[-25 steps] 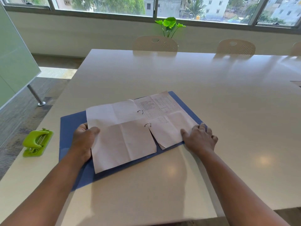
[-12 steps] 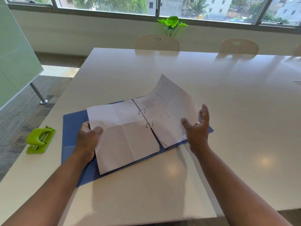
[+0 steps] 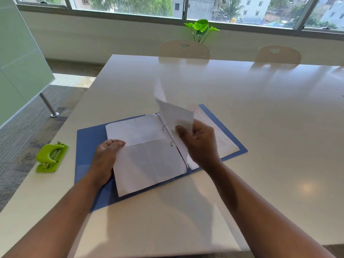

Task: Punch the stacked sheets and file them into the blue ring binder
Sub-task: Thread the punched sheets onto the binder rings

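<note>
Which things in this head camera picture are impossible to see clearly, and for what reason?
- Lifted white paper sheet: motion blur hides its print, head view.
- Right hand: seen from behind, so its grip on the sheet is hidden.
- Open blue ring binder: its inside is mostly covered by the filed sheets.
- Lime green hole punch: too small for detail.

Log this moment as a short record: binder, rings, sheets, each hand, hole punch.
binder: blue ring binder lying open flat on the white table
rings: two metal rings at the spine, sheets threaded on them
left pile: creased sheets lying flat on the left cover
lifted sheet: one sheet raised above the rings, blurred
right pile: sheets flat on the right cover
left hand: resting on the left pile's edge
right hand: grip on the lifted sheet's lower edge
hole punch: green hole punch, left of the binder, untouched
</note>
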### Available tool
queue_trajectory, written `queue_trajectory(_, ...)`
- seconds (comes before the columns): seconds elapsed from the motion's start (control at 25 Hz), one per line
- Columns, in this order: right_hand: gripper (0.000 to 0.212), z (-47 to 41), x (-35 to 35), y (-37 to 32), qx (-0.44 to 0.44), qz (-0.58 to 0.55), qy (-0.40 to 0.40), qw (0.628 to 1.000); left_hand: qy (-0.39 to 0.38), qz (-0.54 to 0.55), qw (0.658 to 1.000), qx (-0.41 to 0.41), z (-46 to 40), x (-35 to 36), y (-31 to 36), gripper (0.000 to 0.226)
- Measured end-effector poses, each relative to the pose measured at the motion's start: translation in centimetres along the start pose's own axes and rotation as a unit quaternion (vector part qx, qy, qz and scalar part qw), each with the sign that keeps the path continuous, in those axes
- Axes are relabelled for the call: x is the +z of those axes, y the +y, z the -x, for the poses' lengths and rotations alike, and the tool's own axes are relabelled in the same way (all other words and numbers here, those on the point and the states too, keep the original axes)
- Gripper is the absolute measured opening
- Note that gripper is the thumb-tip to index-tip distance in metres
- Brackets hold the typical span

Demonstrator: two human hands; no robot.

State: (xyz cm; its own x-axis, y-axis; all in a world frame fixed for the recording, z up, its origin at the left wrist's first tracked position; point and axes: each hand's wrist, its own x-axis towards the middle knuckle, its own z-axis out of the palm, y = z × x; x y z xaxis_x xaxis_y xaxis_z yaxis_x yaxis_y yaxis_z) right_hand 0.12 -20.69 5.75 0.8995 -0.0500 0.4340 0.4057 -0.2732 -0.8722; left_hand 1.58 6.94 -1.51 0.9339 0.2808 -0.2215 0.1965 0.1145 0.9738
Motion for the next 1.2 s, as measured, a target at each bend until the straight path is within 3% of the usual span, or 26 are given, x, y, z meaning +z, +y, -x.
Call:
queue_trajectory(0.16,0.017,1.8,2.9,-1.4,-0.015,0.004,-0.149,0.989,-0.007,0.024,1.000,-0.018,0.3,-0.1,0.5,0.070)
queue_trajectory(0.28,0.018,2.6,4.5,-1.7,-0.068,0.063,-0.222,0.971,-0.085,0.090,0.992,-0.040,0.5,-0.2,0.7,0.097)
queue_trajectory(0.36,0.020,3.3,5.2,-1.5,-0.061,0.076,-0.264,0.960,-0.117,0.120,0.985,-0.041,0.8,-0.3,1.1,0.083)
queue_trajectory(0.48,0.045,4.4,5.2,-0.7,0.002,0.085,-0.285,0.955,-0.048,0.113,0.991,-0.058,1.1,-0.2,1.3,0.041)
queue_trajectory(0.56,0.052,4.4,4.6,-0.5,0.017,0.094,-0.267,0.959,0.000,0.096,0.993,-0.065,1.2,-0.1,1.3,0.019)
queue_trajectory(0.64,0.045,3.6,3.6,0.1,-0.001,0.120,-0.200,0.972,0.023,0.088,0.993,-0.071,1.1,0.1,1.3,0.001)
queue_trajectory(0.72,0.036,2.2,2.0,1.1,0.000,0.175,-0.111,0.978,0.032,0.082,0.994,-0.071,0.9,0.1,1.2,0.006)
queue_trajectory(0.8,0.039,1.0,-0.2,2.5,0.056,0.250,-0.062,0.965,0.031,0.074,0.995,-0.066,0.7,-0.1,1.0,0.007)
queue_trajectory(0.88,0.054,0.1,-2.8,4.3,0.138,0.358,-0.062,0.921,0.026,0.080,0.994,-0.063,0.7,-0.2,1.0,0.007)
queue_trajectory(0.96,0.072,-0.3,-5.3,5.7,0.210,0.472,-0.058,0.854,0.027,0.096,0.993,-0.063,0.6,-0.4,0.9,0.009)
queue_trajectory(1.04,0.094,-0.1,-7.3,6.8,0.269,0.526,-0.056,0.805,0.030,0.099,0.993,-0.059,0.5,-0.4,0.8,0.014)
queue_trajectory(1.2,0.111,0.9,-9.0,8.3,0.336,0.516,-0.079,0.784,0.036,0.076,0.996,-0.040,0.3,-0.3,0.4,0.015)
